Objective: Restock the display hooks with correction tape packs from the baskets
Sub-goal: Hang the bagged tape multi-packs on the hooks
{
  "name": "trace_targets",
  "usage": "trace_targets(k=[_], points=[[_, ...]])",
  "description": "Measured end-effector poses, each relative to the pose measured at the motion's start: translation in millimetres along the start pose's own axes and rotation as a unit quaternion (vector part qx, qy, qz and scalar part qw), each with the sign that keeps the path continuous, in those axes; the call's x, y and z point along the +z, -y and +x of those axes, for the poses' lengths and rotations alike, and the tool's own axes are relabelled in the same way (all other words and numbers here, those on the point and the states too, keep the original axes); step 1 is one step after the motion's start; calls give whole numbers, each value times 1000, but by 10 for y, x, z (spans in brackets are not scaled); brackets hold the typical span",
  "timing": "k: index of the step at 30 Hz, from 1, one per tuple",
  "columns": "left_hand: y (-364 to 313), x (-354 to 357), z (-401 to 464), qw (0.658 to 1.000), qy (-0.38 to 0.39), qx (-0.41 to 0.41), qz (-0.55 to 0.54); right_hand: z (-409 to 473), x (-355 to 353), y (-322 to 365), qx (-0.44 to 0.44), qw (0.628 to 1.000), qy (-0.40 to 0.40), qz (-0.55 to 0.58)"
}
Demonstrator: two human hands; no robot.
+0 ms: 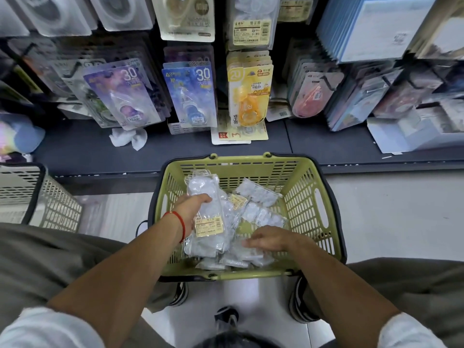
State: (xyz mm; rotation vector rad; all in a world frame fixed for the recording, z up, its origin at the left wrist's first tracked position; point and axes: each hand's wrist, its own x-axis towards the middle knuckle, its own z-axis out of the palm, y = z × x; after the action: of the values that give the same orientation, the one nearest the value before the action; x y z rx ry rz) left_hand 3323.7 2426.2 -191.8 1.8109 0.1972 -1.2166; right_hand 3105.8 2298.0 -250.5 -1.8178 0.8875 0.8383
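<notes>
A green plastic basket (pixel 311 209) stands on the floor between my feet, with several clear correction tape packs in it. My left hand (pixel 193 207) grips a stack of clear packs (pixel 208 222) with a yellow label, lifted and tilted inside the basket. My right hand (pixel 268 241) rests with loosely spread fingers on loose packs (pixel 251 257) at the basket's near side. More packs (pixel 258 192) lie toward the far right corner. Above, display hooks carry hanging packs: purple (pixel 123 94), blue (pixel 193 94), yellow (pixel 248 94) and clear yellow-labelled ones (pixel 251 23).
A beige basket (pixel 50 204) stands at the left on the floor. A dark shelf ledge (pixel 175 151) runs under the hooks, with a crumpled white tissue (pixel 129 139) on it. Blue notebooks (pixel 376 28) fill the upper right. My shoes (pixel 301 297) flank the green basket.
</notes>
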Motion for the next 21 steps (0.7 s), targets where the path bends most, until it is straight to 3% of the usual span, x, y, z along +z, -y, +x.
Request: trace_targets(k=[4,7,9,11,13,16,21], points=[[24,25,-2,1000,-10,-1,11,129,280,206,24,991,0,-133],[5,2,9,1000,-10,3,8,120,129,121,48,990,2,-133],[-5,-23,33,1000,-11,7,5,50,-83,-48,53,997,-18,-47],[0,-42,56,1000,-10,5,2,-76,-286,-261,83,986,-87,114],[24,-40,76,1000,-12,3,-3,-225,-428,-433,102,935,-134,313],[77,7,129,1000,-2,-3,5,-384,-530,-453,26,833,-102,543],[44,123,15,995,50,-35,-74,-380,-561,177,-125,776,-36,617]])
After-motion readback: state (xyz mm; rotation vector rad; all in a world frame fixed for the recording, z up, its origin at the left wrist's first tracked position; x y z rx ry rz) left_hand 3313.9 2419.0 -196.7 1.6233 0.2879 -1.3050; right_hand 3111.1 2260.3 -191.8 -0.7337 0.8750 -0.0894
